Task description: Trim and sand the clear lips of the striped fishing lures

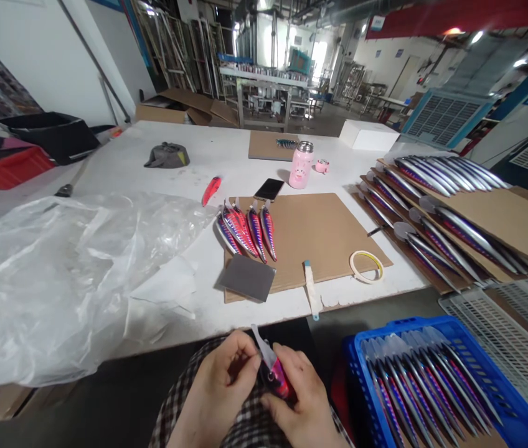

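Over my lap, below the table's front edge, both hands close on one pink and purple fishing lure with a clear lip at its upper end. My left hand pinches it near the lip. My right hand grips the body from the right. On the brown cardboard sheet on the white table lie several finished lures in a row. Beside them lie a grey square pad, a white and blue tool and a ring of tape.
A blue crate of lures stands at my right, beside white mesh trays. Cardboard layers with long lures fill the table's right. Crumpled clear plastic covers the left. A pink bottle, a phone and a red lure lie farther back.
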Motion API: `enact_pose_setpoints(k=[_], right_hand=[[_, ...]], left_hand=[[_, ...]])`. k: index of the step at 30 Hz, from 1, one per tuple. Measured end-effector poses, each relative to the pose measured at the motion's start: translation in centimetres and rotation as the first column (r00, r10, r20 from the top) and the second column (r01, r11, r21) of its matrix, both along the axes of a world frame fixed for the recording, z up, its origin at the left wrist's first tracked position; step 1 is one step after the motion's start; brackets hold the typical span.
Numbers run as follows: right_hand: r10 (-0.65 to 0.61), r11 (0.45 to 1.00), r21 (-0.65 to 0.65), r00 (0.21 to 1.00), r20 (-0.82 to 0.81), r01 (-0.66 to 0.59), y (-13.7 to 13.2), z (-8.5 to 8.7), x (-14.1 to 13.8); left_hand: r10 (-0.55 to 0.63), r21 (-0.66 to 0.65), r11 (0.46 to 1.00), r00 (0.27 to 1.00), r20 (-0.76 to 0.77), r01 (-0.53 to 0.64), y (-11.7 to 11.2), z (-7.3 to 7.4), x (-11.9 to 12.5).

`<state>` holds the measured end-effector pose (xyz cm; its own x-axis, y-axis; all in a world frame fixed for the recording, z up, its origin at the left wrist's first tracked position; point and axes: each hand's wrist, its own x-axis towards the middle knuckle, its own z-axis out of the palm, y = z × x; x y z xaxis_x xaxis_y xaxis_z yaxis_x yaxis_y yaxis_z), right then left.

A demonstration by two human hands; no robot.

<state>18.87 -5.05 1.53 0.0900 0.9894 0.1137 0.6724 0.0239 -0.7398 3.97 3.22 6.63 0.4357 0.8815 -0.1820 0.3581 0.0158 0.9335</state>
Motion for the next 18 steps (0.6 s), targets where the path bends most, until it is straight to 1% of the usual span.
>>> enact_pose_setpoints(k=[4,7,10,12,15,18], right_hand=[[0.088,0.996,-0.034,0.994,0.069,-0.085,0.5,1.2,0.7],[0.102,0.993,-0.068,0.993,0.058,-0.098,0.5,1.2,0.8],[0.089,0.989,-0.117,0.996,0.030,-0.085,0.3,0.9,0.8],[0.091,0.987,-0.136,0.996,0.019,-0.088,0.2,0.9,0.7],[0.096,0.989,-0.113,0.995,-0.021,-0.098,0.2,1.2,0.5],[0.035,0.996,-0.083,0.994,-0.105,-0.044,0.1,1.5,0.3]], left_hand=[[-0.052,-0.059,0.997,0.996,0.073,0.057,0.1,-0.7,-0.2],[-0.058,-0.070,0.995,0.995,0.079,0.064,0.1,-1.1,-0.2],[-0.050,-0.056,0.997,0.987,0.152,0.059,0.1,-1.4,-0.3],[-0.029,-0.075,0.996,0.974,0.226,0.047,0.0,-1.5,-0.4],[0.037,-0.153,0.988,0.945,0.326,0.014,-0.3,-1.8,-0.5],[0.102,-0.174,0.984,0.920,0.380,-0.037,-0.5,-2.1,-0.2]])
